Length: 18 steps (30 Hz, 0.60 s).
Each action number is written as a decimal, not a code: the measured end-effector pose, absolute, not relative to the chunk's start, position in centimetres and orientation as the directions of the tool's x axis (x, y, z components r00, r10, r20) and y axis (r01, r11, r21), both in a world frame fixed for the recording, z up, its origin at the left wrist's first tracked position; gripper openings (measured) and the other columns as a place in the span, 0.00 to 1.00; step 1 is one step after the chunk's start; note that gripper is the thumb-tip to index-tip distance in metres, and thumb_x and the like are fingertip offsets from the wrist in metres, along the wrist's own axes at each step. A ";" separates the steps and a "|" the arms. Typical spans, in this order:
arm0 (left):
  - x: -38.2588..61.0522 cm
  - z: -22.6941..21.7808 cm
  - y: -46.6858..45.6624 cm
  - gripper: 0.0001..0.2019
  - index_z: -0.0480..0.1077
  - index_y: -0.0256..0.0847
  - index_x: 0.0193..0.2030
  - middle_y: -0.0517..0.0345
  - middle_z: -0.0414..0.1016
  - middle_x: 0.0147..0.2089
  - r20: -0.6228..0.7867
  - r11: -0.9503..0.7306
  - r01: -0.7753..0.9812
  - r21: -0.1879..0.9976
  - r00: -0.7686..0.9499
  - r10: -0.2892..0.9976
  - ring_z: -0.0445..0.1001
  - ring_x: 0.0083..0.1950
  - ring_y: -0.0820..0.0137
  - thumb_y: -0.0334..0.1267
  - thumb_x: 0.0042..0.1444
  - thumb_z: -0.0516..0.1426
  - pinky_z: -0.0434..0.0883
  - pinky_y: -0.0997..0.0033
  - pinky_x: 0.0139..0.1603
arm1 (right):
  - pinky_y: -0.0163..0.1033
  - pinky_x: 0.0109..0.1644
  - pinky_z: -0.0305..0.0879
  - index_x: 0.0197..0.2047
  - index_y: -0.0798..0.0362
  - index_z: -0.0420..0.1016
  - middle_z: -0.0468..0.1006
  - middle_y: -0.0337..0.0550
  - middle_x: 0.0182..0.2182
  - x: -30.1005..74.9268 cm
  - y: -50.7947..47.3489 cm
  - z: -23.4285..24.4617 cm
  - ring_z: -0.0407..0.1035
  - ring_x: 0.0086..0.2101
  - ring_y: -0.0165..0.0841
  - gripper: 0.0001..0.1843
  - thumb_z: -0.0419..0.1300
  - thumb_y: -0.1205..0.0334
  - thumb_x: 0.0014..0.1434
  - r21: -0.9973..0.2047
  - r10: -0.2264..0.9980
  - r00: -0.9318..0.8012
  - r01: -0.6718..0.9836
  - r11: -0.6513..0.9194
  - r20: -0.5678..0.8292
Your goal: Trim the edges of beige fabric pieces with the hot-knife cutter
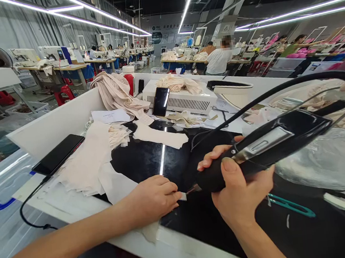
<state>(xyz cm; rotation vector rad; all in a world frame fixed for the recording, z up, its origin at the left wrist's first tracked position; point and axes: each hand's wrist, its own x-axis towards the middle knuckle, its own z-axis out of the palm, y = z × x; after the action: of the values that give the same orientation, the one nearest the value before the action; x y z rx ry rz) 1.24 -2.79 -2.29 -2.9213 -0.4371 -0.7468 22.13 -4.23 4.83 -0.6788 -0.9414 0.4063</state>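
My right hand (240, 191) is wrapped round a black corded hand tool (261, 148) with a silver lever on its side. The tool's narrow metal tip (193, 189) points left, close to the end of a small white strip (183, 196). Fingers of my left hand (155, 198) are pressed together on that strip, hiding most of it. Below the left wrist, a pale fabric piece (151, 232) hangs over the table's front edge. Both hands are low over the black glossy work surface (142, 165).
Stacked cream fabric pieces (83, 159) lie left, beside a black phone (58, 154). One cream piece (160, 135) lies ahead. Behind stand a second phone (161, 101) and a white vented box (182, 101). Right are a teal tool (291, 205) and clear plastic bags (323, 158).
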 end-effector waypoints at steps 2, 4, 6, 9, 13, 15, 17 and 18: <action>1.3 -2.2 -2.8 0.08 0.84 0.37 0.57 0.54 0.85 0.49 0.478 -0.953 0.303 -0.019 0.840 0.258 0.86 0.51 0.62 0.34 0.91 0.63 0.86 0.61 0.62 | 0.40 0.29 0.79 0.58 0.40 0.85 0.85 0.31 0.35 22.1 -4.2 4.8 0.76 0.28 0.36 0.35 0.95 0.41 0.59 -0.694 0.595 0.541 -0.029 0.720 0.595; 1.3 -2.2 -2.8 0.08 0.84 0.37 0.58 0.54 0.85 0.49 0.477 -0.952 0.304 -0.025 0.841 0.256 0.85 0.51 0.62 0.35 0.92 0.62 0.85 0.61 0.62 | 0.41 0.28 0.79 0.59 0.40 0.85 0.85 0.31 0.35 22.1 -4.3 4.7 0.76 0.28 0.36 0.35 0.95 0.41 0.59 -0.691 0.592 0.536 -0.024 0.723 0.601; 1.3 -2.1 -2.9 0.09 0.84 0.37 0.58 0.54 0.85 0.49 0.474 -0.952 0.304 -0.033 0.844 0.253 0.85 0.51 0.62 0.34 0.92 0.62 0.85 0.61 0.63 | 0.42 0.27 0.79 0.59 0.41 0.85 0.86 0.31 0.35 22.1 -4.3 4.7 0.77 0.27 0.37 0.34 0.94 0.42 0.61 -0.685 0.589 0.531 -0.022 0.728 0.609; 1.3 -1.9 -2.9 0.08 0.84 0.37 0.59 0.55 0.86 0.50 0.468 -0.951 0.306 -0.039 0.847 0.253 0.85 0.51 0.62 0.33 0.92 0.61 0.85 0.61 0.63 | 0.42 0.28 0.81 0.59 0.41 0.84 0.86 0.30 0.35 22.1 -4.3 4.6 0.78 0.26 0.37 0.32 0.93 0.44 0.63 -0.688 0.596 0.521 -0.021 0.725 0.612; 1.4 -1.9 -2.9 0.06 0.84 0.37 0.60 0.55 0.85 0.49 0.452 -0.949 0.311 -0.050 0.855 0.256 0.85 0.52 0.63 0.33 0.91 0.63 0.84 0.62 0.64 | 0.42 0.28 0.83 0.54 0.42 0.83 0.86 0.30 0.35 22.2 -4.5 4.7 0.79 0.26 0.35 0.27 0.91 0.45 0.64 -0.685 0.591 0.518 -0.013 0.728 0.618; 1.5 -1.8 -3.0 0.06 0.84 0.38 0.59 0.55 0.85 0.49 0.450 -0.948 0.312 -0.058 0.856 0.255 0.85 0.51 0.63 0.32 0.91 0.64 0.84 0.62 0.63 | 0.41 0.27 0.82 0.55 0.42 0.85 0.86 0.30 0.34 22.1 -4.7 4.9 0.79 0.25 0.35 0.27 0.91 0.45 0.63 -0.683 0.590 0.525 -0.023 0.730 0.613; 1.5 -1.8 -3.0 0.07 0.85 0.37 0.59 0.55 0.85 0.48 0.457 -0.948 0.312 -0.060 0.853 0.252 0.84 0.50 0.63 0.32 0.91 0.62 0.84 0.62 0.62 | 0.40 0.27 0.81 0.57 0.42 0.85 0.85 0.29 0.34 22.1 -5.0 4.9 0.79 0.25 0.35 0.29 0.92 0.46 0.62 -0.683 0.598 0.526 -0.043 0.729 0.605; 1.6 -1.8 -3.0 0.08 0.85 0.37 0.59 0.55 0.84 0.48 0.466 -0.948 0.312 -0.060 0.849 0.250 0.84 0.50 0.63 0.32 0.92 0.62 0.84 0.62 0.61 | 0.39 0.27 0.80 0.57 0.42 0.86 0.85 0.29 0.34 22.0 -5.0 4.9 0.78 0.25 0.35 0.30 0.93 0.46 0.61 -0.685 0.602 0.526 -0.051 0.727 0.600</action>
<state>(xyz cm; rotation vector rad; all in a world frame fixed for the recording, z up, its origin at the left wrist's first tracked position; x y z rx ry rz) 1.56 -2.97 -1.82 -2.8912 -0.4413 -0.7009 22.01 -5.05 4.91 -0.6618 -0.9462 0.4269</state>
